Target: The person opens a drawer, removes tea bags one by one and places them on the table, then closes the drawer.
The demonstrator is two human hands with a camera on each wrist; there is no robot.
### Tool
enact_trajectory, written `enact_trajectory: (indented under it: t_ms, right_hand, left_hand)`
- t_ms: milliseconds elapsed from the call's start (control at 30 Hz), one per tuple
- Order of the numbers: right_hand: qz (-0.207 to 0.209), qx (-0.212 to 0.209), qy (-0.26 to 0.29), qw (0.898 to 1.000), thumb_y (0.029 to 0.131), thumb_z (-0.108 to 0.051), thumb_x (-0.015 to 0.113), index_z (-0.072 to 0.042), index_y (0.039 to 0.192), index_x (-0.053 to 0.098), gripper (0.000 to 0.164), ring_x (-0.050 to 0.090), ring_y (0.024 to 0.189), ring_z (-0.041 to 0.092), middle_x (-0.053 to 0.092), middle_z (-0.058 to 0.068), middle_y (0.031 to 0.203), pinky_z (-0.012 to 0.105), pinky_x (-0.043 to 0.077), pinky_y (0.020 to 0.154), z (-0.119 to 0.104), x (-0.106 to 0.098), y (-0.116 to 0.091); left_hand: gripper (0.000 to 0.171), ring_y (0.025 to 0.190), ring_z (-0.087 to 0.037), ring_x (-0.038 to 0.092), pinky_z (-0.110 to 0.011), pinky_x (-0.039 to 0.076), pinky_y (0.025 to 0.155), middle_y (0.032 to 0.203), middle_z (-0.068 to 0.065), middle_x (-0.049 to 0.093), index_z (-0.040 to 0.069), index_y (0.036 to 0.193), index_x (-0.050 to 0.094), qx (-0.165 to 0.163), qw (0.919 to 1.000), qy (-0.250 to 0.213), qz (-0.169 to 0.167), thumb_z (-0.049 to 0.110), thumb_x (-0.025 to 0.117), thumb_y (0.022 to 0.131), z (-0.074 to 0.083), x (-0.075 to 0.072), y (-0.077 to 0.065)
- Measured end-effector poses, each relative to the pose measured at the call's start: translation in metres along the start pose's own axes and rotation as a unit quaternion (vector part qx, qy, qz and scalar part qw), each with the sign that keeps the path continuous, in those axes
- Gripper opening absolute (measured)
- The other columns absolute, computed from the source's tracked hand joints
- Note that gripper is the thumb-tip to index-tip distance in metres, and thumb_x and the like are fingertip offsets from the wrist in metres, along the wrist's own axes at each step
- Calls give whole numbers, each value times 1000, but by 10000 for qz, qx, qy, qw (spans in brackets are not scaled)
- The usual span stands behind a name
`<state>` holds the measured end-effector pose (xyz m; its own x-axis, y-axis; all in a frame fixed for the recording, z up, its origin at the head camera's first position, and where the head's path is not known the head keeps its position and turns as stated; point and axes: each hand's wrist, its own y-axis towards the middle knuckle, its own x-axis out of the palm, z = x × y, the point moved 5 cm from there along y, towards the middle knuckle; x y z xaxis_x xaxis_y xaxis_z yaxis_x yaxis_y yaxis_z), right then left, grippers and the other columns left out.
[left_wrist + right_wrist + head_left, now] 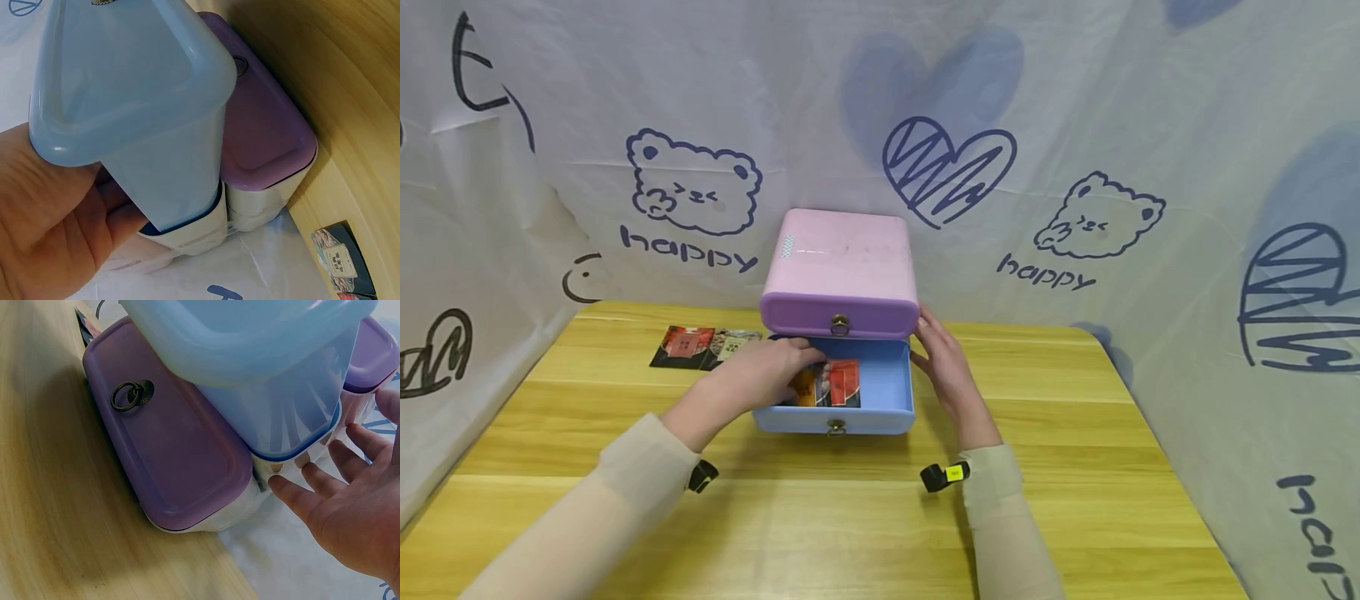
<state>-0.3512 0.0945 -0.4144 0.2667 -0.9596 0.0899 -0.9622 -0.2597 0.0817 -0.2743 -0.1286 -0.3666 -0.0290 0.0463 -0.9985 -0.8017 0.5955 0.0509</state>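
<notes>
A small drawer cabinet with a pink case (pixel 850 250) stands at the back of the table, its upper purple drawer (pixel 797 315) closed. Below that, the blue drawer (pixel 886 383) is pulled out. My left hand (pixel 763 371) reaches over its left wall, thumb and fingertips among flat packets; it covers some, so I cannot tell whether it grips one. A red packet (pixel 845 383) and an orange packet (pixel 806 388) show beside the fingers. My right hand (pixel 947 367) rests along the cabinet's right side, fingers extended and spread in the right wrist view.
Two printed packets, one red and black (pixel 683 345) and one pale (pixel 734 342), lie on the wooden table (pixel 850 517) left of the cabinet. Another closed purple drawer (pixel 187 462) sits under the blue one. A white printed cloth (pixel 820 75) hangs close behind.
</notes>
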Motion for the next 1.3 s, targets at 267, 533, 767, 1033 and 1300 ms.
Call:
enact_trajectory:
  t_ms: [267,533,767,1033,1300]
  right_hand:
    - [-82,-11,0,10000,90,-45,49,-26,136,41,51,33,122,10,36,-4,141,47,31,102,-1,1,0]
    - [-40,-19,-5,10000,89,-47,50,-28,135,43,50,35,122,10,38,-5,140,48,32,101,-1,1,0]
    - [-2,-10,-132,9999,88,-50,50,-31,134,43,50,34,122,10,37,-7,140,49,32,101,-1,0,0]
    - [-80,-35,-44,10000,90,-46,49,-28,135,41,50,34,122,10,36,-5,141,49,32,102,-4,2,-1]
    - [-56,-40,-31,10000,89,-47,49,-29,135,41,50,34,122,11,37,-5,141,50,32,102,0,1,1]
  left_hand:
    - [52,89,-14,54,-35,53,73,105,-2,60,11,120,56,249,9990,33,366,24,76,73,0,-3,-2]
    - [45,86,-10,54,-32,52,73,101,1,59,14,116,59,247,9970,-281,679,24,74,74,0,-9,-7]
    - [40,76,-5,51,-26,51,64,96,6,58,17,111,62,306,9928,-489,1054,24,75,73,1,-15,-14]
    - [36,80,-1,52,-26,51,68,96,8,61,20,109,63,242,9883,-980,1146,21,73,75,0,-16,-19]
    - [30,80,3,53,-23,51,67,96,8,65,19,107,64,138,9810,-1654,1006,18,70,79,-1,-14,-23]
